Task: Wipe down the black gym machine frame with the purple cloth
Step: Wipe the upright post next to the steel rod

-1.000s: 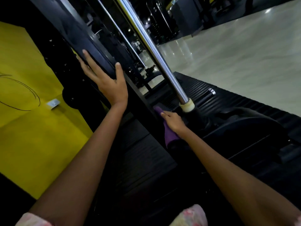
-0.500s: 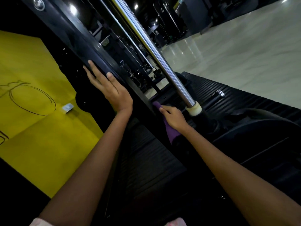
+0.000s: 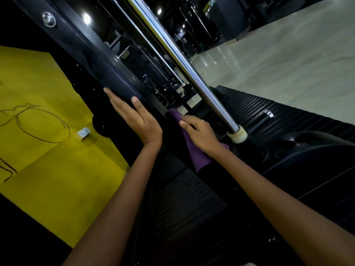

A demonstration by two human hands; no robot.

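So compared with a second ago, the right hand [image 3: 201, 135] has slid the purple cloth [image 3: 194, 150] a bit further up along the black frame upright [image 3: 107, 73], and the left hand [image 3: 138, 118] has shifted down the post, closer to the cloth hand. The view has tipped up too, so more of the upright shows, including a round bolt cap [image 3: 49, 19] near the top. My read: the low section by the base is getting covered and the wipe is creeping upward, with loads of frame above not yet reached.

Right-hand fingers are curled down over the cloth, pressing it against the inner edge of the upright, thumb stretched along the fabric. Left hand is flat and open, fingers straight, palm braced against the outer face of the post, holding nothing.

The cloth is bunched into a long strip. Its long axis runs along the frame, one tip poking up and left past the thumb, the other end trailing down toward the ribbed black base [image 3: 192, 189]. It sits just beside the chrome guide rod [image 3: 182, 62], whose white bumper [image 3: 238, 135] sits right of the hand.

Yellow wall [image 3: 48, 150] off to the left.
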